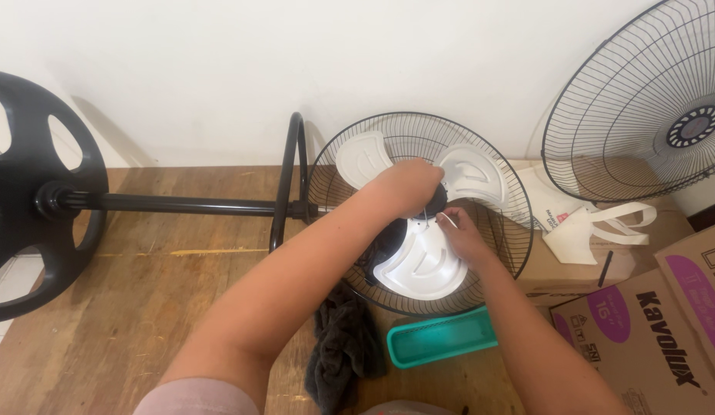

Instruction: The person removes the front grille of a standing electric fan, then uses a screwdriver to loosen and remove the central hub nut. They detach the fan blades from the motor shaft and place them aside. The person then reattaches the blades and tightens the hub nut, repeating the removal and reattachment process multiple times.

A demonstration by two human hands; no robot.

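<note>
Two hands, the left hand [409, 187] and right hand [461, 234], meet at frame centre over one white fan blade [419, 257] with three lobes, amid two wire guards [496, 223] [642, 107], one round black base [27, 192] at left, one dark cloth [342, 350], one teal tray [442, 338], two cardboard boxes [649, 338] [565, 273] at lower right.

Round black stand base [23, 192] with oval cutouts at far left, lying on its side. Loose wire fan grille [642, 107] leaning on white wall, upper right. White tote bag [580, 223] below grille. Cardboard boxes [649, 330] with purple patches, lower right. Teal plastic tray [442, 338] and dark cloth [342, 350] on wooden floor [142, 307], bottom centre.
</note>
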